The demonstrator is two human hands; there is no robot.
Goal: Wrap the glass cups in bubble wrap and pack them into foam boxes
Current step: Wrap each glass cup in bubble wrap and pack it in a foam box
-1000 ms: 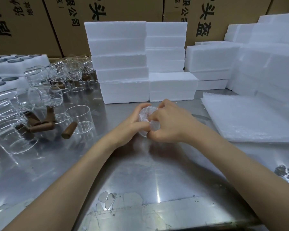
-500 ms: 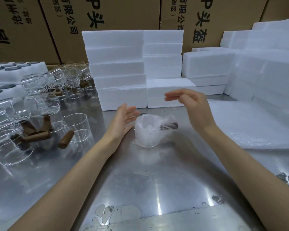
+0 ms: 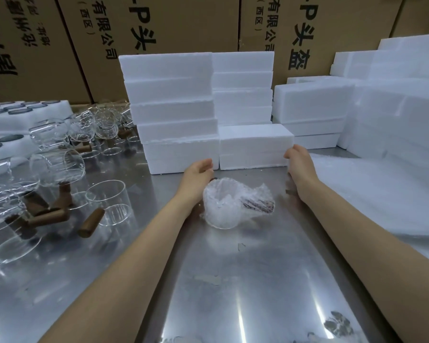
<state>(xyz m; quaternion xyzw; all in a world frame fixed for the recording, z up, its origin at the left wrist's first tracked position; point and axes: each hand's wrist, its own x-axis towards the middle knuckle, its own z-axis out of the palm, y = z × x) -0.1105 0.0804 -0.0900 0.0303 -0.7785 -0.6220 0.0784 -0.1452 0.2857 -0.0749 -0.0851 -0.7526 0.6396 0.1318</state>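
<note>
A glass cup wrapped in bubble wrap (image 3: 223, 206) stands on the steel table (image 3: 245, 280), its dark handle pointing right under the wrap. Just behind it lies a low white foam box (image 3: 255, 144). My left hand (image 3: 198, 170) reaches toward the box's left end, fingers relaxed, holding nothing. My right hand (image 3: 299, 162) touches the box's right end with loosely bent fingers. Neither hand touches the wrapped cup.
Several bare glass cups with brown handles (image 3: 60, 194) crowd the table's left side. Stacked foam boxes (image 3: 174, 107) rise behind, more foam (image 3: 394, 107) at the right. A pile of bubble wrap sheets (image 3: 382, 194) lies right. Cardboard cartons (image 3: 183, 26) line the back.
Both hands let go of the wrapped cup, leaving it standing on the table, and moved forward to the two ends of the low foam box.
</note>
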